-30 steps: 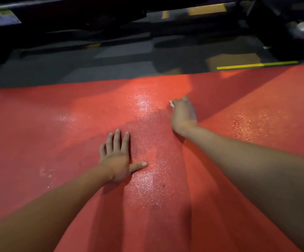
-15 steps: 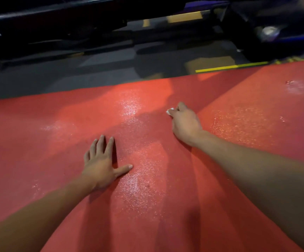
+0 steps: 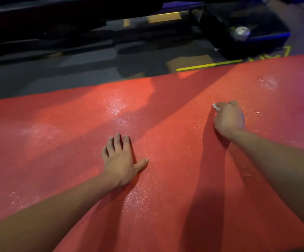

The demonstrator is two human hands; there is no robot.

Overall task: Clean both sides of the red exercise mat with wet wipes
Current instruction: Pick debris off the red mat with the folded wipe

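Mat (image 3: 60, 142) flat on floor, wet sheen mid and right | right hand (image 3: 229, 118) clutches wipe (image 3: 215, 106), far right | left hand (image 3: 121, 160) flat, bracing | underside judged undone

Views: one only, head-worn, wide-angle; nothing shared with a second view.
Position: above the red mat (image 3: 60, 142), at the person's own eye line.
Facing: forward and steeply down; mat's far edge and dark floor (image 3: 56, 73) along the top.
Nearness: close; both forearms enter from the bottom edge, left hand (image 3: 120, 160) mid-frame, right hand (image 3: 229, 119) farther out.
Limits: dim light; dark equipment at top possibly a machine base.
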